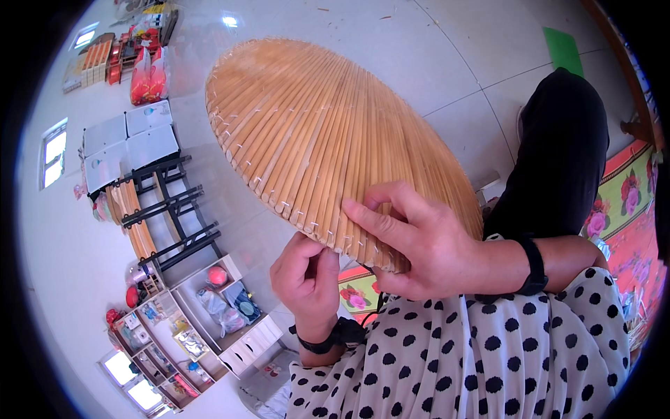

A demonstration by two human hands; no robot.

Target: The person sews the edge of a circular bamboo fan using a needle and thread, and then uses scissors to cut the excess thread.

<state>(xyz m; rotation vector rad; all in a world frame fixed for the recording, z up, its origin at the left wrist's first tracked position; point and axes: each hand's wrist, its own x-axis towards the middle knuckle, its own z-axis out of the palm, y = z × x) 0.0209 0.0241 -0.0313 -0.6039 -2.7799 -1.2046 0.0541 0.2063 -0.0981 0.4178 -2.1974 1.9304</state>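
A large tan disc of straw stalks [342,119] is held tilted in front of me, its stalks running from the upper part toward the rim. Short white thread stitches mark its left and lower edge. My right hand [433,244] grips the lower rim, with index finger and thumb bent over the stalks and other fingers partly hidden beneath. Close by on the left, my left hand [303,276] is pinched right at the rim's edge. Whatever lies between its fingertips is too small or hidden to make out.
Shelves with bags and a red ball [218,276] stand to the left, beside stacked folding tables with black legs [171,209] and white cabinets [132,140]. My dark-trousered knee [565,146] rises at right, near a floral mat [624,188]. A green sheet [562,51] lies on the tiles.
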